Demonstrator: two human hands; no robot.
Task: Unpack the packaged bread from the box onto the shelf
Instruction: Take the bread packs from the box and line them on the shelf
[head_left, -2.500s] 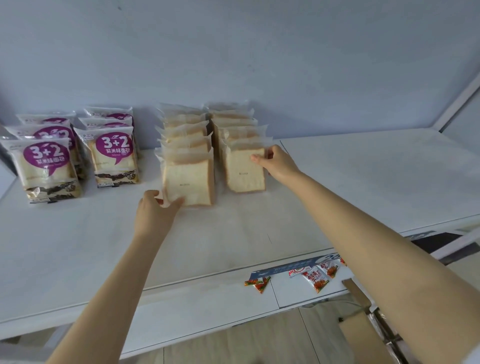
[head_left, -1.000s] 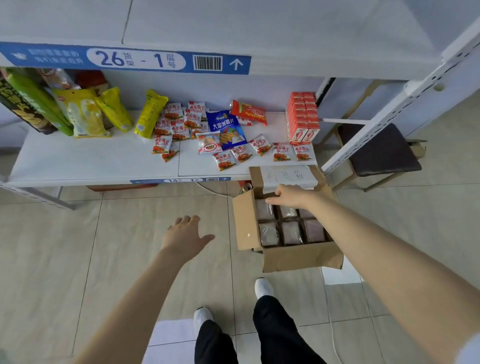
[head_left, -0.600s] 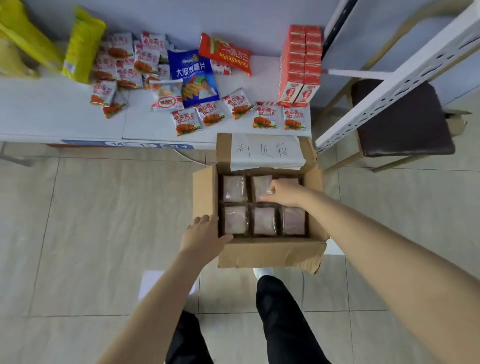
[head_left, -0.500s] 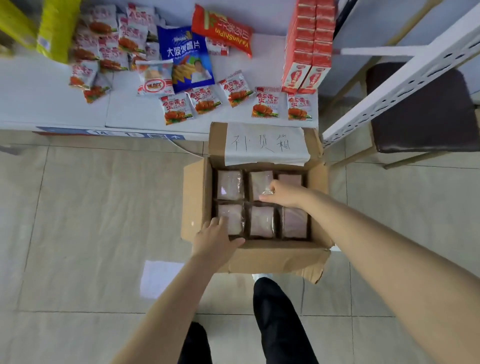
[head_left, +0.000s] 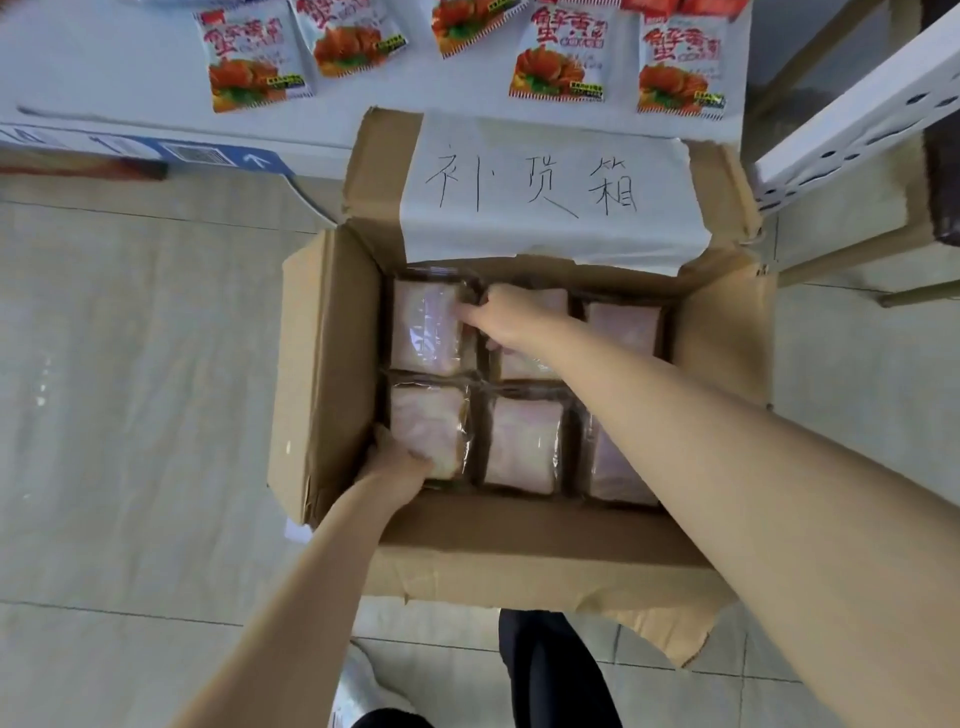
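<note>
Reaching down into the open cardboard box on the tiled floor, both hands are among the packaged bread. The box holds six clear-wrapped packs in two rows of three. The left hand is at the near left corner, its fingers curled under the near edge of the near-left bread pack, gripping it between that pack and the box wall. The right hand lies over the far middle bread pack, hiding most of it; its fingertips touch the right edge of the far-left bread pack, and the thumb presses down beside the middle pack. Whether the right hand has actually closed on a pack cannot be told; the fingers are bent but partly hidden. The near middle bread pack lies untouched, and the right forearm crosses over the near right pack.

The far flap of the box carries a white paper label with handwritten characters. Just beyond it is the low white shelf, with red-and-white snack packets lying flat along its front. A perforated white shelf upright slants at the right.
</note>
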